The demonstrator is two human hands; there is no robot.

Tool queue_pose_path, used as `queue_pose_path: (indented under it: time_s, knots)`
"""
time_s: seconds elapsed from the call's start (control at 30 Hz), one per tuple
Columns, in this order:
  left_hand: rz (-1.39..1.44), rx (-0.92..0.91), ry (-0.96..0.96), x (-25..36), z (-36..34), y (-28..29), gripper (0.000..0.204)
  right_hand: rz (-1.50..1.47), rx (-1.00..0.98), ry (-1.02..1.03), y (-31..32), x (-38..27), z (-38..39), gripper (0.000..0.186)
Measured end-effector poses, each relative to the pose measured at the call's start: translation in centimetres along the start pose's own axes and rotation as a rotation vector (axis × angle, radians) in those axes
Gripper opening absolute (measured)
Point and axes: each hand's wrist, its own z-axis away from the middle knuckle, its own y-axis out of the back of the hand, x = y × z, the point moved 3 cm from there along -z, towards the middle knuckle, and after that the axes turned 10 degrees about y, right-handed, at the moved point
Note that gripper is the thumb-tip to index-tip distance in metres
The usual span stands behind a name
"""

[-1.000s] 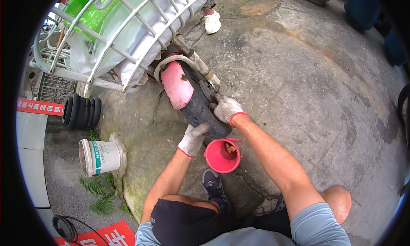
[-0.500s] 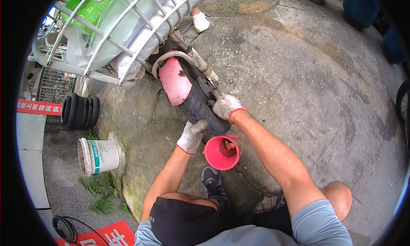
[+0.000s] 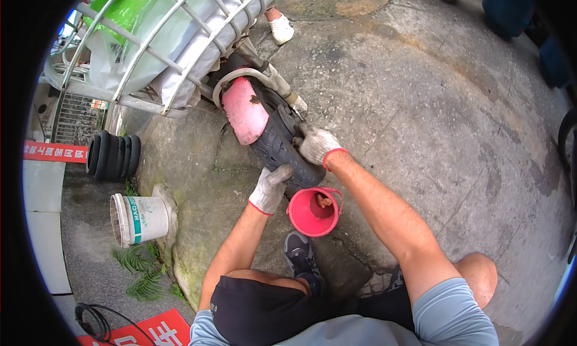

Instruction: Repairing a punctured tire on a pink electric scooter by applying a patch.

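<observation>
Head view: black tire [image 3: 281, 143] at 12 o'clock from pink bucket [image 3: 312, 212]. Left hand [image 3: 270, 188] fingers curled on tread, right hand [image 3: 315, 145] fingers clenched at sidewall. Rubber likely stiff, heavy, grippy; hold tread edges.

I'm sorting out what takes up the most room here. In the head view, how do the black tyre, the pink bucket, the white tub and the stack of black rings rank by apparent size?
Largest to smallest, as they look:
1. Black tyre
2. White tub and pink bucket: about alike, not ranked
3. Stack of black rings, only slightly smaller; it lies farther out, so unsure.

Roadside repair spot: concrete pavement [image 3: 421, 106], stacked tyres [image 3: 113, 157].
</observation>
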Motion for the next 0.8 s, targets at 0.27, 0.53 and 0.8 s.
queue_pose_path:
  time_s: [0.27,0.53,0.8]
  knots:
    - [0.029,-0.010,0.009,0.37,0.26,-0.79,0.058,-0.009,0.051,0.035,-0.20,0.38,-0.08,0.038]
    - [0.004,-0.014,-0.001,0.17,0.11,-0.14,0.057,-0.042,0.038,0.059,-0.53,0.81,-0.62,0.040]
    - [-0.024,-0.013,-0.040,0.59,0.41,-0.85,0.059,-0.023,0.037,0.065,-0.53,0.81,-0.61,0.040]
